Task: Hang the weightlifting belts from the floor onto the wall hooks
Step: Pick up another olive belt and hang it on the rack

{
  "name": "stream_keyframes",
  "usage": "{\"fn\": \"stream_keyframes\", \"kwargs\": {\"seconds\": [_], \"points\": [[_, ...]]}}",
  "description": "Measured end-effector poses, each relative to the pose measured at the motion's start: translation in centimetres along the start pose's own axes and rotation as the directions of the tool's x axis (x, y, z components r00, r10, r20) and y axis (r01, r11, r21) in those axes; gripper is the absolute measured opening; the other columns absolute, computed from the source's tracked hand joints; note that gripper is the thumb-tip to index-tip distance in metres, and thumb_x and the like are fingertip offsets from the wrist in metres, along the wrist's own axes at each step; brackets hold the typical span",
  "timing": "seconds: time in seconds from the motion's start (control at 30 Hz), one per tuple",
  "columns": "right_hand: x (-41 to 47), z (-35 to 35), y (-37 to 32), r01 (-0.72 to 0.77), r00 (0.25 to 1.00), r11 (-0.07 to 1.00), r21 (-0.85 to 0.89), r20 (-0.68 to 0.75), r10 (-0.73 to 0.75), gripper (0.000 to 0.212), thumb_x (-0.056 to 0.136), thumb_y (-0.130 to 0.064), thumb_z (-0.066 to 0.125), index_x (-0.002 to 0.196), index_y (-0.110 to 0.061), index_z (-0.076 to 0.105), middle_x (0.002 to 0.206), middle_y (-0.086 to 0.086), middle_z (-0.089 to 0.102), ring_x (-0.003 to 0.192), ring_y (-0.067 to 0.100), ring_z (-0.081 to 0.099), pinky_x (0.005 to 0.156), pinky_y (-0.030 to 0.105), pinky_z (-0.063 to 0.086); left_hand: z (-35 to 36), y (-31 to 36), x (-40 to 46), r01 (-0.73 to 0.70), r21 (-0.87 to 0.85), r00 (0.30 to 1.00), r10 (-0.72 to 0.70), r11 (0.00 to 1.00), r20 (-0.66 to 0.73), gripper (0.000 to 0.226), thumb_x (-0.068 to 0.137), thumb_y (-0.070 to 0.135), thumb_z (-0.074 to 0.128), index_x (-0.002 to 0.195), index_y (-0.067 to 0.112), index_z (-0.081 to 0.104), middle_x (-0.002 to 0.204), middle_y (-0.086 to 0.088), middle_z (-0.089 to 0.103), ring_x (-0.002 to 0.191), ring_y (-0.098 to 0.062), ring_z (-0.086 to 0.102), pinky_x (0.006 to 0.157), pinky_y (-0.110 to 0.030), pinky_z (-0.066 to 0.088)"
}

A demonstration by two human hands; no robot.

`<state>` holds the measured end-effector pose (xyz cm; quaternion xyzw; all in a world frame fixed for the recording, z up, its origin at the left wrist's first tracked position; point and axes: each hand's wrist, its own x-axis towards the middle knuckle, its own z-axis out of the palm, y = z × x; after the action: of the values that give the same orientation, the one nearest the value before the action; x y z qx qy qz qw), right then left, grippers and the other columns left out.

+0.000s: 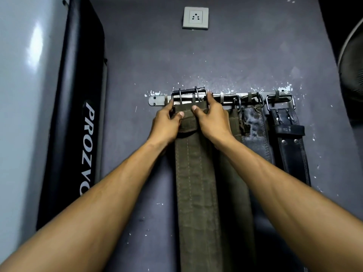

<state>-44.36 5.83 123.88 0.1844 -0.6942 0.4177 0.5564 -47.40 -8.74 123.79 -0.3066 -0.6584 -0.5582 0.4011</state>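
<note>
A wide olive-green belt [196,183] hangs down the grey wall, its metal buckle [188,94] up at the steel hook rail [157,100]. My left hand [167,124] grips the belt's top at its left edge. My right hand [212,118] grips the top at the right edge, fingers reaching up to the rail. A second olive belt [234,122] hangs just behind it to the right. Further right hang a worn grey-black leather belt [255,130] and a black leather belt [290,146], each by its buckle on a hook.
A black padded bench [78,114] with white lettering stands upright against the wall on the left, beside a glossy white panel [23,95]. A wall socket [195,18] sits above the rail. Part of a fan [351,65] shows at the right edge.
</note>
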Motion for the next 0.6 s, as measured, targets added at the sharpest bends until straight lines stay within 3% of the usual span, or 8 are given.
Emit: {"fn": "stream_keyframes", "kwargs": {"seconds": [0.1, 0.23, 0.3, 0.37, 0.43, 0.53, 0.6], "points": [[0.3, 0.0, -0.4, -0.005, 1.000, 0.997, -0.078, 0.015, 0.007, 0.059, 0.099, -0.036, 0.066, 0.153, -0.020, 0.046, 0.082, -0.001, 0.069, 0.090, 0.021, 0.068, 0.078, 0.028, 0.045, 0.0, -0.3, 0.3, 0.017, -0.049, 1.000, -0.016, 0.999, 0.021, 0.062, 0.098, 0.011, 0.066, 0.155, 0.009, 0.041, 0.142, -0.009, 0.063, 0.132, -0.022, 0.059, 0.117, -0.042, 0.044], [1.2, -0.3, -1.2, -0.044, 0.996, 0.985, -0.165, 0.065, 0.055, 0.036, 0.097, -0.038, 0.068, 0.123, -0.014, 0.062, 0.106, 0.008, 0.074, 0.104, 0.031, 0.068, 0.079, 0.031, 0.047, -0.2, -0.1, 0.7, 0.047, -0.063, 0.999, -0.045, 0.997, 0.030, 0.054, 0.098, 0.015, 0.067, 0.149, 0.010, 0.050, 0.130, -0.011, 0.070, 0.124, -0.025, 0.066, 0.112, -0.043, 0.049], [0.8, -0.5, -1.1, -0.047, 0.995, 0.984, -0.172, 0.076, 0.061, 0.043, 0.097, -0.040, 0.067, 0.131, -0.014, 0.060, 0.113, 0.010, 0.074, 0.111, 0.031, 0.067, 0.086, 0.032, 0.048, -0.4, -0.1, 0.1, 0.039, -0.092, 0.999, -0.036, 0.995, 0.028, 0.055, 0.098, 0.015, 0.067, 0.150, 0.010, 0.049, 0.127, -0.010, 0.070, 0.120, -0.023, 0.067, 0.111, -0.038, 0.050], [-0.6, -0.5, -0.6, -0.067, 0.995, 0.987, -0.144, 0.066, 0.077, 0.060, 0.100, -0.042, 0.064, 0.151, -0.017, 0.047, 0.119, 0.013, 0.073, 0.119, 0.030, 0.065, 0.097, 0.034, 0.048, -0.1, -0.4, -1.3, 0.035, -0.160, 0.999, -0.031, 0.987, 0.026, 0.058, 0.099, 0.011, 0.065, 0.153, 0.008, 0.044, 0.118, -0.008, 0.069, 0.111, -0.018, 0.066, 0.104, -0.029, 0.050], [-3.1, -0.2, 0.3, -0.069, 0.998, 0.995, -0.070, 0.009, 0.070, 0.063, 0.102, -0.044, 0.060, 0.158, -0.023, 0.040, 0.130, 0.010, 0.071, 0.128, 0.028, 0.060, 0.105, 0.033, 0.044, 0.4, -1.0, -3.0, 0.069, -0.278, 0.997, -0.072, 0.958, 0.001, 0.048, 0.101, 0.013, 0.061, 0.147, 0.006, 0.047, 0.122, -0.009, 0.069, 0.112, -0.023, 0.067, 0.100, -0.036, 0.052], [-7.2, 0.6, 2.2, -0.027, 0.996, 0.996, 0.088, -0.082, 0.034, 0.045, 0.103, -0.041, 0.060, 0.144, -0.022, 0.055, 0.121, -0.009, 0.071, 0.120, 0.013, 0.064, 0.097, 0.024, 0.045, 1.2, -3.1, -5.6, 0.145, -0.296, 0.984, -0.169, 0.944, -0.057, 0.031, 0.105, 0.034, 0.054, 0.121, 0.007, 0.059, 0.111, -0.014, 0.071, 0.102, -0.023, 0.065, 0.088, -0.040, 0.051], [-9.6, 0.8, 3.9, -0.025, 0.997, 0.996, 0.088, -0.074, 0.032, 0.034, 0.104, -0.036, 0.059, 0.133, -0.019, 0.060, 0.119, -0.013, 0.070, 0.113, 0.009, 0.065, 0.093, 0.026, 0.047, 1.8, -5.2, -8.0, 0.164, -0.221, 0.987, -0.158, 0.961, 0.044, 0.043, 0.103, 0.046, 0.051, 0.119, 0.009, 0.068, 0.115, -0.012, 0.075, 0.108, -0.022, 0.068, 0.101, -0.041, 0.053]]}}
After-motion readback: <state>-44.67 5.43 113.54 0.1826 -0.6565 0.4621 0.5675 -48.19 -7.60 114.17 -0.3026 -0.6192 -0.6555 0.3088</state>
